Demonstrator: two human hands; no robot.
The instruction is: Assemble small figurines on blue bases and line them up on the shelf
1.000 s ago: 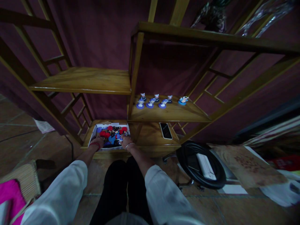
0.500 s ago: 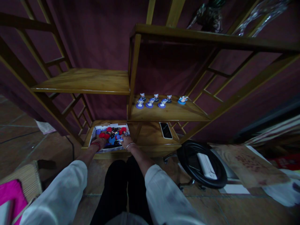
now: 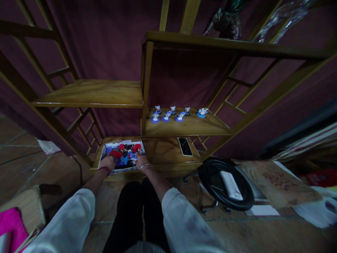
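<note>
Hands [image 3: 108, 162] [image 3: 141, 160] among figurines [image 3: 123, 159] — details blurred; grip unclear.

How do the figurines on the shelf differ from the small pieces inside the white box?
The figurines are spaced out on the shelf, while the pieces crowd together in the white box.
The figurines are mainly purple, white, black and blue, whereas bright red stands out among the pieces.
The left hand and right hand are at the pieces; neither touches the figurines.
Both groups include blue and purple.
</note>
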